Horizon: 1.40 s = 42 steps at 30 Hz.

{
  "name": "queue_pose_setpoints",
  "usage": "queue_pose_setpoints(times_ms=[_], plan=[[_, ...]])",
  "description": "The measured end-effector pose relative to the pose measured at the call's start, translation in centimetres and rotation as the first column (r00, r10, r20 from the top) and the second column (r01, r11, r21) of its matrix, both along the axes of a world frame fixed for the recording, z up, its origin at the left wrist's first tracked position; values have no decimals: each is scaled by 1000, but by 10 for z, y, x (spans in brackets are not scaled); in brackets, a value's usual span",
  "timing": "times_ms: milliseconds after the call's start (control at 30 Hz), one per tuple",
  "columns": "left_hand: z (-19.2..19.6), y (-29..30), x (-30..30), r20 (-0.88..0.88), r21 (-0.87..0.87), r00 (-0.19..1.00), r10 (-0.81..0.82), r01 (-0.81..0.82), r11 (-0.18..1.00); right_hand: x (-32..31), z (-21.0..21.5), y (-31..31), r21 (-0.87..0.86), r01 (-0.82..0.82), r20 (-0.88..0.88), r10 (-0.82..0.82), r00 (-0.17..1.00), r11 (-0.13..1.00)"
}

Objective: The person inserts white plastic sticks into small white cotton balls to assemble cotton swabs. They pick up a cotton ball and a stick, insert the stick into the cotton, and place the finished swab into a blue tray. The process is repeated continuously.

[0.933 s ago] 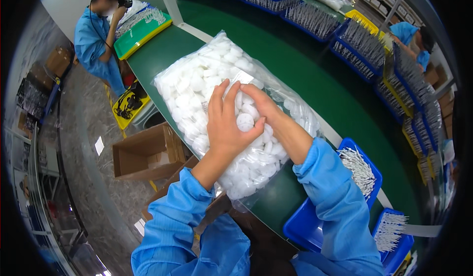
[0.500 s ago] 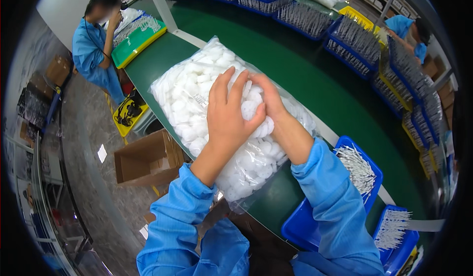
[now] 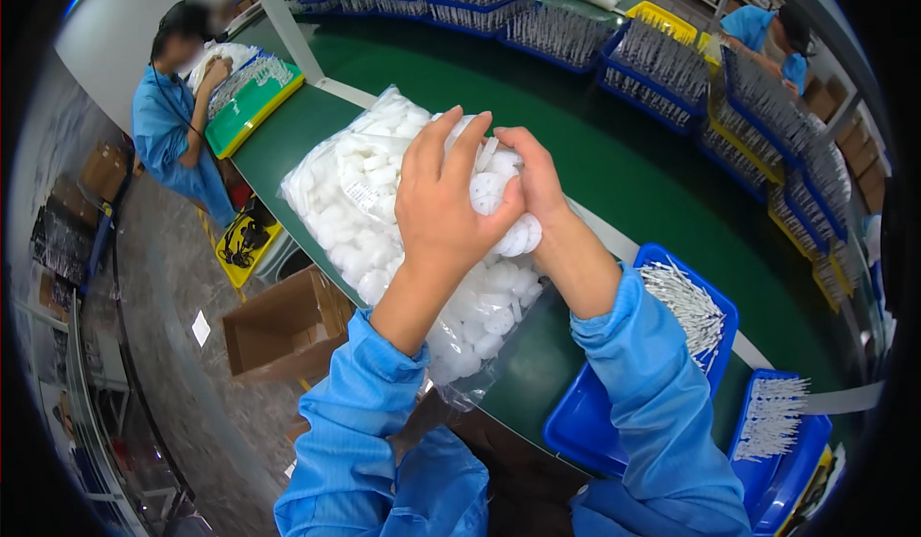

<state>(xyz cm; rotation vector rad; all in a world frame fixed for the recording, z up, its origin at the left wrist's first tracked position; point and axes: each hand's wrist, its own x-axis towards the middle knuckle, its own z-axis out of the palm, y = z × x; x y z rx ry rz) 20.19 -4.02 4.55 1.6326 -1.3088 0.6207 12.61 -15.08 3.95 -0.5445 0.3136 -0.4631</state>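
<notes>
We gripped clear plastic bag of white round cotton pads point(image 3: 374, 201) lying on green table point(image 3: 614, 163); left hand point(image 3: 446, 206) and right hand point(image 3: 537, 182) clasped its top. Bag seemingly unopened; pads remained inside.

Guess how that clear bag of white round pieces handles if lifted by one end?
Probably floppy: the clear bag drapes over the green table edge. Likely light, the white pieces look small. Film looks glossy, so possibly slippery under both hands.

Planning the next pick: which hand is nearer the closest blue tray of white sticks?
Right. The right hand is on the clear bag of white discs, on the blue tray side; the left hand lies farther away.
</notes>
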Motion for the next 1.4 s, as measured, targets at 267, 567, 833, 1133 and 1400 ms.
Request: queue_pose_setpoints(times_ms=[267, 567, 833, 1133, 1400], plan=[[33, -7, -58, 122, -24, 986, -115, 119, 993, -75, 22, -5, -25, 39, 154, -35, 987, 999], [5, 26, -201, -26, 14, 909, -417, 417, 909, -252, 13, 73, 16, 414, -107, -410, 906, 910], [-40, 69, -278, -156, 217, 796, -585, 605, 766, -360, -61, 147, 73, 517, -222, -491, 842, 853], [-64, 76, -288, -58, 270, 762, -645, 633, 725, -371, -62, 146, -305, 426, -299, -510, 806, 852], [-73, 85, -286, -290, 175, 618, -731, 785, 594, -393, -59, 142, -650, 343, -222, -601, 768, 678]])
